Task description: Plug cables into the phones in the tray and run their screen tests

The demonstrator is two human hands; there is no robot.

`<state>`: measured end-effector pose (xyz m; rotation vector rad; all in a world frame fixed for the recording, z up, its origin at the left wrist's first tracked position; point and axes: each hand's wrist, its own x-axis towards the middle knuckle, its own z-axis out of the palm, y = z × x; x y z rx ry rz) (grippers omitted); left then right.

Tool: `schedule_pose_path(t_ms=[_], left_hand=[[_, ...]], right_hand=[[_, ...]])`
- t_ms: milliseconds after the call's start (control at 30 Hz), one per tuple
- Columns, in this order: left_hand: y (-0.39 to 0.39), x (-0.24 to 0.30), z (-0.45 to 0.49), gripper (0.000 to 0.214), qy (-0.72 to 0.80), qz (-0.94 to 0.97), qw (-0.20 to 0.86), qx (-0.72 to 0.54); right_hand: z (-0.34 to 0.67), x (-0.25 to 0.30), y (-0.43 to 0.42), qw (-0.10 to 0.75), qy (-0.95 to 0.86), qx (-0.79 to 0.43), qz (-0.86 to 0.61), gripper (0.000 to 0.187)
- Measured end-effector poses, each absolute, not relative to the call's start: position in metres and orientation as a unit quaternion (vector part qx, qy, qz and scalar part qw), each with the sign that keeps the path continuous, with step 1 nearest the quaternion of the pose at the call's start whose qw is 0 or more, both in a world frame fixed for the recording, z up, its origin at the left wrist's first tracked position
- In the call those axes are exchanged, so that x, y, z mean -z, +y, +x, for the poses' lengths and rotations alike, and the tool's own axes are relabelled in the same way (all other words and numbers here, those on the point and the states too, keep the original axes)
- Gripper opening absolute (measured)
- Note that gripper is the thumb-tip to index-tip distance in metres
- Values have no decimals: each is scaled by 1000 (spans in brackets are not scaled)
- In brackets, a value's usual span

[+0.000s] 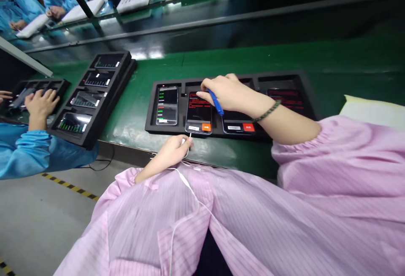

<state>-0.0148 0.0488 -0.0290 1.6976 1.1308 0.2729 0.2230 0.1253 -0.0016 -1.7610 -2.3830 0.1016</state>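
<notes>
My left hand (173,151) is closed on the thin white plug of an earphone cable (185,180), at the lower edge of a phone (198,113) with red text and an orange button on its screen. My right hand (226,90) reaches over the top of that phone, its fingers curled round a blue pen (215,102) that slants down to the right. The phone lies in a black foam tray (152,118). In the same tray are a phone with green lines (167,105) on the left and another phone (237,125), partly under my right forearm.
A tilted stack of black trays (115,99) with several phones stands on the green bench (141,99) to the left. Beyond it, a co-worker's hand (41,102) rests at another tray. White paper (373,113) lies at the right. People in blue work across the bench.
</notes>
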Motion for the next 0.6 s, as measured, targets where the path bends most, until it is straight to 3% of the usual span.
schedule_pose_path(t_ms=[267,600], left_hand=[[47,33,-12,37,501,645,557,-149],[53,24,-2,41,529,443,697,-195]], right_hand=[[219,1,140,32,-780,-115,-614,30],[221,12,140,95,-782,-132,-601,26]])
